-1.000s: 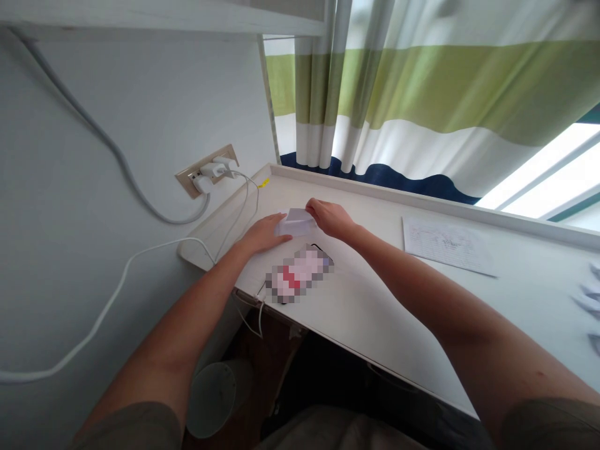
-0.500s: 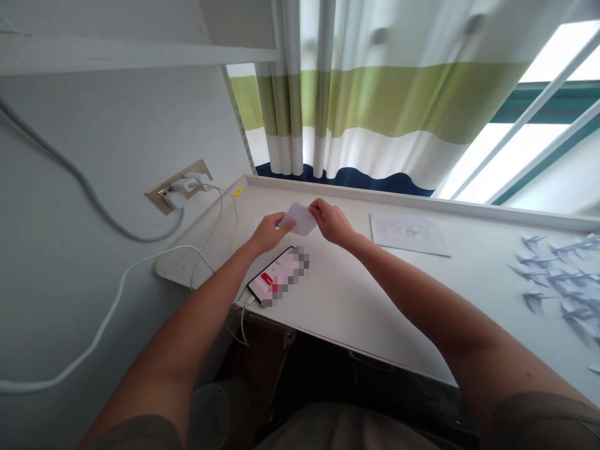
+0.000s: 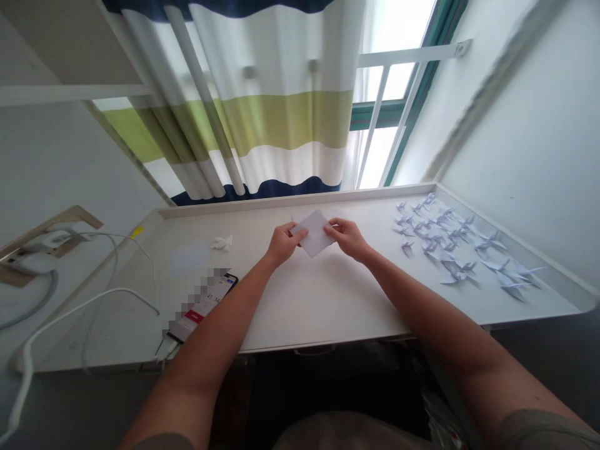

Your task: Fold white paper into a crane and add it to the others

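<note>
Our left grip [image 3: 282, 244] and right grip [image 3: 347, 237] pinch narrowly on opposite sides of a white paper square [image 3: 313, 236].

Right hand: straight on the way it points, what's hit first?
The right hand would first meet the white paper that it holds; beyond that, depth is unclear.

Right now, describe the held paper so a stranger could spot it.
Below the striped curtain is a white desk. Over its middle, the left hand and right hand hold a diamond-shaped white paper. Unlike the folded paper shapes at right, it looks flat and handheld.
</note>
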Motion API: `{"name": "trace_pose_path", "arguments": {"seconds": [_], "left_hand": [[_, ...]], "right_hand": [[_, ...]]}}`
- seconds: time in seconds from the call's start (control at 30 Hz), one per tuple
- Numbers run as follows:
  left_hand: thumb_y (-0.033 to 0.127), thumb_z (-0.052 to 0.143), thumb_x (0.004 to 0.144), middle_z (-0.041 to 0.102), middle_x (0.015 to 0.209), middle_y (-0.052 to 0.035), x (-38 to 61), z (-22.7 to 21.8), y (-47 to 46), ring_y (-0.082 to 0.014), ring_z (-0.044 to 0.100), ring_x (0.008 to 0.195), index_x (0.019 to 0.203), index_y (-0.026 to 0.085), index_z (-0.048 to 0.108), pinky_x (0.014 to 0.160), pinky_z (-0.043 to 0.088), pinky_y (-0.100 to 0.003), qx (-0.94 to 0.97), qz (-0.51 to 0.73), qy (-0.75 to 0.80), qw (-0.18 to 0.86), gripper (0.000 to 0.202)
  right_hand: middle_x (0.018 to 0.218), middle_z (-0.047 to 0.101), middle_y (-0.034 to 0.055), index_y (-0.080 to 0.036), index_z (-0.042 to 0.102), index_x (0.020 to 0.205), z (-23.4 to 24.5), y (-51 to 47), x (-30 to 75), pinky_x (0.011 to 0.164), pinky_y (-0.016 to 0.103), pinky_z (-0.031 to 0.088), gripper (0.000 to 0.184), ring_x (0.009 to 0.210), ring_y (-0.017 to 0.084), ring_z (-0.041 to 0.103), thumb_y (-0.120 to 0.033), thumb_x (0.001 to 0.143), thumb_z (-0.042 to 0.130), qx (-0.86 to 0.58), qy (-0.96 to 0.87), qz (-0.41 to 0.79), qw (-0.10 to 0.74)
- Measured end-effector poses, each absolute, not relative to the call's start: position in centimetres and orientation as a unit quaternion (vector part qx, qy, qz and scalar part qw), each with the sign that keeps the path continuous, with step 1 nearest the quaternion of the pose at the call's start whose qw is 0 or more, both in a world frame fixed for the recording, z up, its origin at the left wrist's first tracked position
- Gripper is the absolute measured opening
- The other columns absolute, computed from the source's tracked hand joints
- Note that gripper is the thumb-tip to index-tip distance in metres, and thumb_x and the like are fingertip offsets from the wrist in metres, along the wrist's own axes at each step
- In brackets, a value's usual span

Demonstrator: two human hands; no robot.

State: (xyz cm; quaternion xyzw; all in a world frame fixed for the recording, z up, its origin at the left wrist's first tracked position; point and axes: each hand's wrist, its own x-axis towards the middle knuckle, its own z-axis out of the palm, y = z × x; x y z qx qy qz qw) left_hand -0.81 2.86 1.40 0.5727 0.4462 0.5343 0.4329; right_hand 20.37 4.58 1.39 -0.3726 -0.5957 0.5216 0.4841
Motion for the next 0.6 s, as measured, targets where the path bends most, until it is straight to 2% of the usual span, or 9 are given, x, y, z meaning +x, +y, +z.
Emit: {"name": "trace_pose_path", "arguments": {"seconds": [0.2,0.3,0.4,0.5,0.6], "left_hand": [[0.068,0.086,0.07,0.074,0.077,-0.0048,1.7,-0.9,3.3,-0.0146,0.061,0.065,0.083,0.015,0.079,0.055,0.052,-0.026,0.546,0.528,0.436,0.482,0.055],[0.071,0.088,0.068,0.076,0.08,-0.0054,0.7,-1.5,3.1,-0.0136,0.062,0.063,0.088,0.015,0.081,0.057,0.054,-0.027,0.525,0.534,0.44,0.497,0.06],[0.071,0.09,0.066,0.077,0.08,-0.0067,-0.5,-1.7,3.3,-0.0172,0.069,0.068,0.093,0.013,0.081,0.063,0.059,-0.03,0.51,0.519,0.43,0.534,0.064],[0.066,0.093,0.066,0.079,0.08,-0.0093,-1.1,-1.6,3.6,-0.0209,0.074,0.072,0.091,0.012,0.08,0.066,0.061,-0.032,0.508,0.478,0.418,0.582,0.061],[0.06,0.097,0.065,0.08,0.084,-0.0112,-1.2,-1.4,3.6,-0.0217,0.077,0.071,0.092,0.012,0.079,0.064,0.06,-0.031,0.506,0.476,0.413,0.589,0.058]], "right_hand": [[0.084,0.079,0.0039,-0.02,0.07,0.09,-0.5,5.1,23.1,0.062,0.032,0.059,0.066,0.071,0.019,0.071,-0.065,0.052,0.099,-0.379,-0.496,0.603,0.496],[0.09,0.081,0.0064,-0.019,0.073,0.092,-0.8,5.1,23.2,0.069,0.034,0.063,0.059,0.075,0.019,0.074,-0.063,0.06,0.097,-0.359,-0.538,0.618,0.447],[0.083,0.079,0.0071,-0.016,0.077,0.095,-1.1,5.1,23.0,0.071,0.035,0.065,0.061,0.068,0.018,0.074,-0.067,0.067,0.093,-0.357,-0.569,0.611,0.419],[0.073,0.076,0.0035,-0.017,0.074,0.093,-1.4,5.3,23.1,0.066,0.034,0.064,0.063,0.061,0.017,0.072,-0.068,0.062,0.095,-0.368,-0.55,0.589,0.465],[0.07,0.074,0.0004,-0.02,0.072,0.094,-1.3,5.5,23.3,0.065,0.034,0.063,0.061,0.058,0.016,0.07,-0.06,0.058,0.099,-0.368,-0.519,0.594,0.492]]}}
